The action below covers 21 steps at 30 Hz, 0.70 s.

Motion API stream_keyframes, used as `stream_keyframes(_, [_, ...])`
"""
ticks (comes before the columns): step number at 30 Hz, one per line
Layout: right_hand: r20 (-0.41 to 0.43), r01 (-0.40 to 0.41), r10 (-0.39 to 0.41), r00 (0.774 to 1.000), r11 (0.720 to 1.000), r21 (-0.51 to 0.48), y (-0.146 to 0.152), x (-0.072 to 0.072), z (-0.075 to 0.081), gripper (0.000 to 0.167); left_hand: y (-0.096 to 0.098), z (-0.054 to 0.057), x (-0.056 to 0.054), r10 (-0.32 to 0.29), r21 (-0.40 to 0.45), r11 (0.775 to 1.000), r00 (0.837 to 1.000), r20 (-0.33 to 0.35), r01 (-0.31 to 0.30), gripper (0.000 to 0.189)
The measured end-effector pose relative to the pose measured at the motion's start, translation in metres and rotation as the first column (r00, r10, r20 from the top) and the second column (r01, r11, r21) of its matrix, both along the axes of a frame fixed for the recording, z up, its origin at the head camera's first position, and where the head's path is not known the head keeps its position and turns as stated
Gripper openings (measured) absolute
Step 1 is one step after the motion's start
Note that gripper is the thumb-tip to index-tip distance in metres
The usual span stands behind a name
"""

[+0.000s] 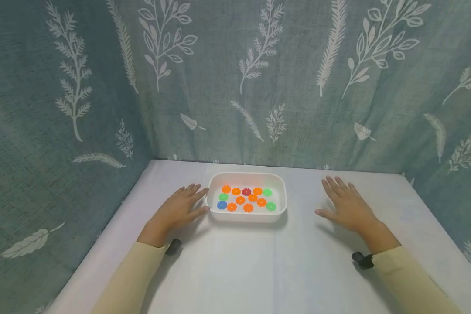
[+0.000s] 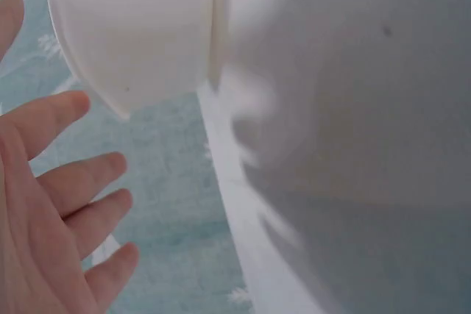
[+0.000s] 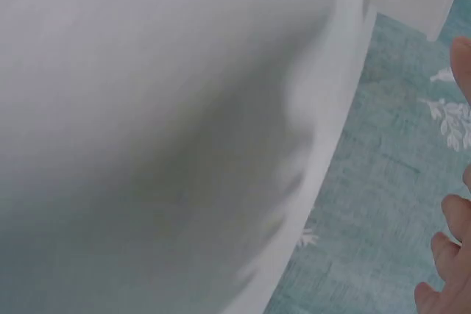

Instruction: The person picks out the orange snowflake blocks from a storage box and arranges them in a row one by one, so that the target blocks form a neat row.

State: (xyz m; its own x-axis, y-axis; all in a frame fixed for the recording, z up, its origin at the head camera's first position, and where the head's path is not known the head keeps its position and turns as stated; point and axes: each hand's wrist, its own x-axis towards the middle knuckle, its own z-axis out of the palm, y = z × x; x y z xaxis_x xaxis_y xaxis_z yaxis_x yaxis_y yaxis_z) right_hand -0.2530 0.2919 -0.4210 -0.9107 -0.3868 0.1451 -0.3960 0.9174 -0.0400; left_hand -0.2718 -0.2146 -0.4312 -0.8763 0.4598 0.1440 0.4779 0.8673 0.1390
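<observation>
Before me, a white table [image 1: 243,266]. White tray [image 1: 245,217] sits flat on it, nearer the far edge, long side facing me. My left wrist view shows a dark speck [image 2: 386,31] on the surface.

Both sleeves [image 1: 127,279] are plain cream, with a small black device [image 1: 362,261] near each cuff [image 1: 388,258].

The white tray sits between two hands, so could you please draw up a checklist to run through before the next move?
1. The white tray upright on the table: ok.
2. All visible discs inside the white tray: ok; orange, green, red and blue.
3. The left hand empty: ok.
4. The left hand touching the white tray: cannot tell; it is close beside it.
5. The right hand at the white tray: not ok; it is apart.
</observation>
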Motion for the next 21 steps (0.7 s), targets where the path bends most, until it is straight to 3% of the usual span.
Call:
stream_keyframes(11, [-0.001,-0.037,0.037,0.999,0.999,-0.016,-0.035,-0.009,-0.001,0.098,0.006,0.001,-0.001,0.012,0.043,0.999,1.000,0.028,-0.013,0.064])
stream_keyframes(21, [-0.003,-0.089,0.089,0.996,0.995,-0.041,-0.086,-0.021,0.003,0.090,0.003,-0.002,-0.002,0.020,0.111,0.994,0.999,0.038,-0.024,0.060])
